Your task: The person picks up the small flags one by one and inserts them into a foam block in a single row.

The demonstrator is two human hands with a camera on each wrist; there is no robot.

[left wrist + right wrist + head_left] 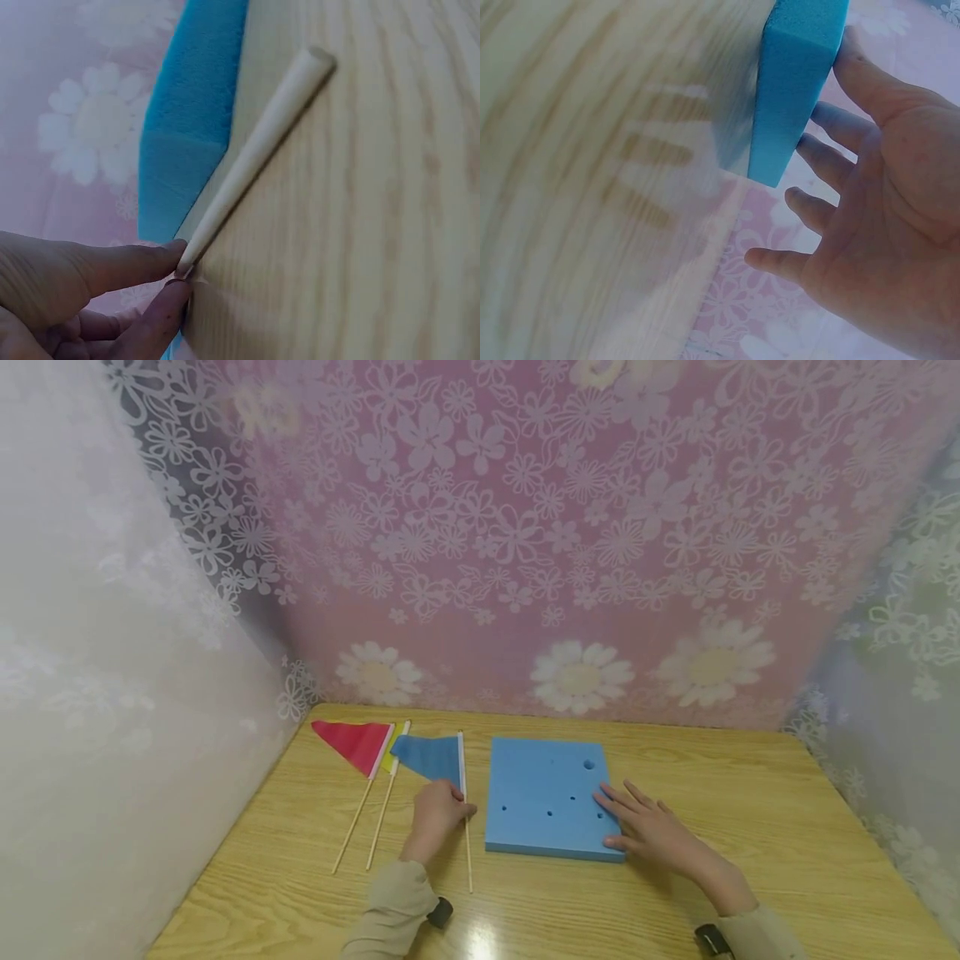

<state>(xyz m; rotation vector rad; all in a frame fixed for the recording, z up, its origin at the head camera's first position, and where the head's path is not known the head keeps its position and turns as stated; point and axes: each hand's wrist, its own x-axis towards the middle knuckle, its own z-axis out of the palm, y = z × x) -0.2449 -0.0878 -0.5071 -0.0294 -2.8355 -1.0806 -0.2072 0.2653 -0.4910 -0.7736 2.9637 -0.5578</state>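
Note:
A blue pennant flag [435,757] on a thin wooden stick lies on the table. My left hand [438,814] pinches its stick between thumb and finger just below the cloth. In the left wrist view the stick [259,154] lies along the wood, its far end near the tabletop. To the right is a square blue foam board [532,785] with several holes in its top. The right hand [660,831] lies with fingers spread at the board's right edge, touching it with some fingers. In the right wrist view those fingers [829,161] meet the foam's side.
Left of the blue flag lie a red pennant flag [356,747] and a yellow flag [388,762], the yellow partly covered by its neighbours. The wooden table [720,777] ends at a flowered curtain [525,568] behind, with more patterned cloth on both sides.

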